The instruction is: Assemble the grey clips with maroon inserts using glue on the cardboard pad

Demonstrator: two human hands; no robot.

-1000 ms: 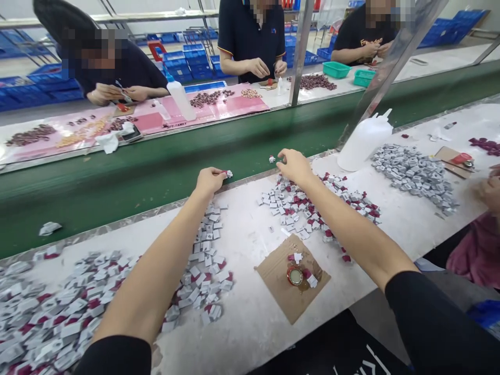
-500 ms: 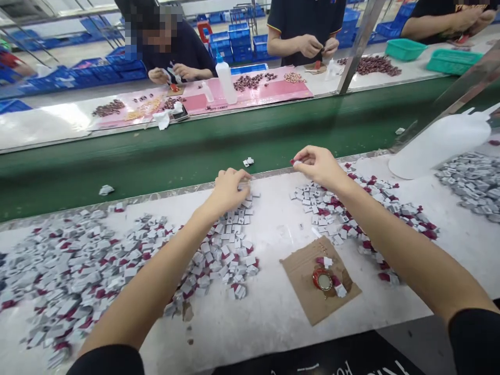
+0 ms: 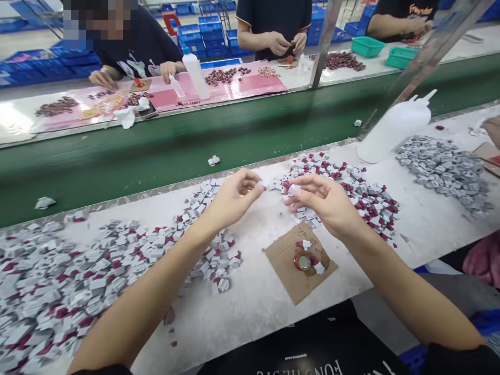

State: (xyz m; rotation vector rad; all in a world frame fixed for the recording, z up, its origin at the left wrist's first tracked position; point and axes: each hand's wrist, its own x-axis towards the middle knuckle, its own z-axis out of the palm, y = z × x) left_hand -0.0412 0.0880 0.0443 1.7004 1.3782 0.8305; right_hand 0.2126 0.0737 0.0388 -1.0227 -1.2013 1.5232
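Note:
My left hand (image 3: 236,197) hovers over the inner edge of the left pile (image 3: 128,255) of small white-grey and maroon plastic pieces. Its thumb and fingers pinch a small whitish piece (image 3: 261,185), blurred. Facing it, my right hand (image 3: 326,200) grips a white-and-maroon plastic piece (image 3: 291,189) between thumb and fingertips, in front of the right pile (image 3: 344,179). Below and between the hands lies a brown cardboard square (image 3: 287,250). On it sit a small red-rimmed round cap (image 3: 302,262) and two white-and-maroon pieces, one above it and one to its right.
A white squeeze bottle (image 3: 394,130) lies tilted behind the right pile, next to a heap of grey pieces (image 3: 445,172). A green belt (image 3: 164,166) with a few stray pieces runs behind the table. A metal post (image 3: 326,44) rises there; co-workers (image 3: 273,31) sit across.
The view has swung right. My hands have come closer together, with the left now lifted from the pile with a small piece. The right still holds its piece, lower and nearer.

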